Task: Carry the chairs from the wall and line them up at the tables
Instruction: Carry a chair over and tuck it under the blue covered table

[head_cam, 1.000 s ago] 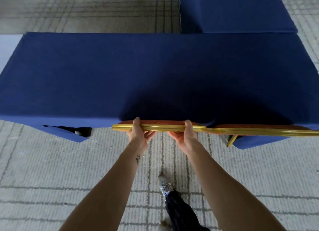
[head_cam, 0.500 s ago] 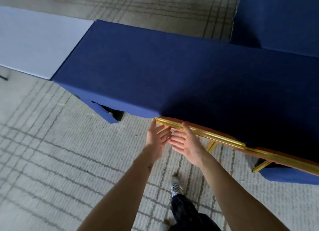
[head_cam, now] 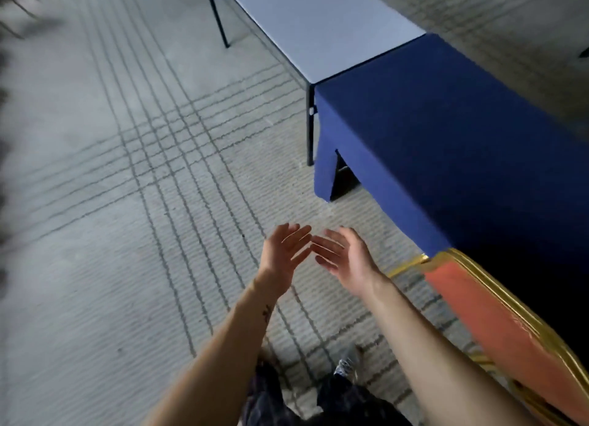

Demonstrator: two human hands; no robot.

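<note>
A chair with an orange-red back and a gold frame (head_cam: pixel 497 317) stands at the lower right, pushed in against the table draped in dark blue cloth (head_cam: pixel 452 145). My left hand (head_cam: pixel 283 253) and my right hand (head_cam: pixel 344 256) hover side by side over the carpet, left of the chair, with fingers spread and palms turned toward each other. Neither hand touches the chair or holds anything. Only the chair's back and a gold leg show; its seat is hidden under the cloth.
A bare pale grey table (head_cam: pixel 312 27) with thin black legs adjoins the blue one at the top. Grey carpet with dark grid lines (head_cam: pixel 127 202) spreads wide to the left. Blurred dark shapes line the far left edge. My shoe (head_cam: pixel 347 362) is below.
Both hands have let go of the chair's gold top rail and pulled back to the left. The view has swung left, away from the blue table.
</note>
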